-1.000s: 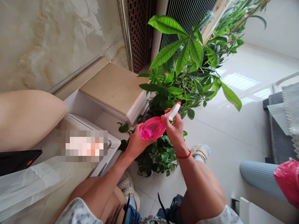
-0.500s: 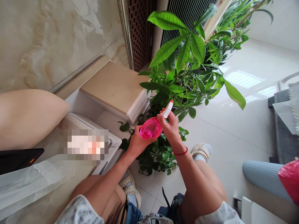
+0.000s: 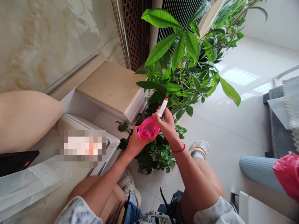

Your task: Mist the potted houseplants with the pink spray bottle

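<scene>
A pink spray bottle (image 3: 147,128) with a white, red-tipped nozzle (image 3: 162,107) is held out in front of me, over a low leafy plant (image 3: 155,154). My left hand (image 3: 135,142) cups the bottle's round body from below. My right hand (image 3: 166,124) is wrapped round the neck and spray head; a red string circles that wrist. The nozzle points up towards a tall plant with big green leaves (image 3: 179,53), which stands just beyond the bottle.
A beige-topped white cabinet (image 3: 109,87) stands at the left against a marble wall (image 3: 46,34). A dark lattice screen (image 3: 136,28) is behind the plants. White floor tiles (image 3: 233,118) spread to the right, where a grey-blue seat (image 3: 259,174) and a red bag (image 3: 288,174) lie.
The bottle and both hands have drifted slightly left and away from me, and the nozzle has tipped more upright. The grip has stayed the same.
</scene>
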`<action>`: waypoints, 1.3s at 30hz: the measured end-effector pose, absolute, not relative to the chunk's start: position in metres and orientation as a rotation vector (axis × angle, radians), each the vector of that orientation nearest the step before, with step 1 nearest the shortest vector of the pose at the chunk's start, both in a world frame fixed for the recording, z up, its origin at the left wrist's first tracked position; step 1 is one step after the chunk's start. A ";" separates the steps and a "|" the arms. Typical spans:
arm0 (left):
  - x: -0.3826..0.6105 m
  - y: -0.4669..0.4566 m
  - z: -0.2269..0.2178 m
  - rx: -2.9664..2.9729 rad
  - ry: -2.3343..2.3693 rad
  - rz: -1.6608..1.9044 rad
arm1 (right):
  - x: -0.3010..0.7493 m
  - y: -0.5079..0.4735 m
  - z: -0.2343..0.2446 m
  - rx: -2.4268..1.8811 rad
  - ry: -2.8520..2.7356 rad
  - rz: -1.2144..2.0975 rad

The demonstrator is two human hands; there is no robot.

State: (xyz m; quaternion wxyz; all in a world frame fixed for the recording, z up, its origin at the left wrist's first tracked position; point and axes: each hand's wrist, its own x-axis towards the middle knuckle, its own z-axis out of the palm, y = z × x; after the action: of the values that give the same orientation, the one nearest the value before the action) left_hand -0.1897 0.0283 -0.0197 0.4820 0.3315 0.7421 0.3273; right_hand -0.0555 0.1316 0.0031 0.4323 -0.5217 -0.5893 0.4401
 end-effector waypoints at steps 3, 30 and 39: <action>-0.189 0.027 -0.020 0.824 1.785 0.793 | -0.052 0.132 0.000 -1.325 -1.435 1.099; -0.189 0.029 -0.001 0.992 1.756 0.809 | -0.040 0.120 0.012 -1.373 -1.425 0.999; -0.188 0.028 -0.003 0.993 1.752 0.830 | -0.038 0.120 0.014 -1.326 -1.392 1.051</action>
State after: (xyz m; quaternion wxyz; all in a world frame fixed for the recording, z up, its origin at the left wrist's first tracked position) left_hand -0.1882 0.0282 -0.0033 0.4634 0.4039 0.7127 0.3378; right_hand -0.0381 0.1202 0.0142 0.4576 -0.5382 -0.5648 0.4265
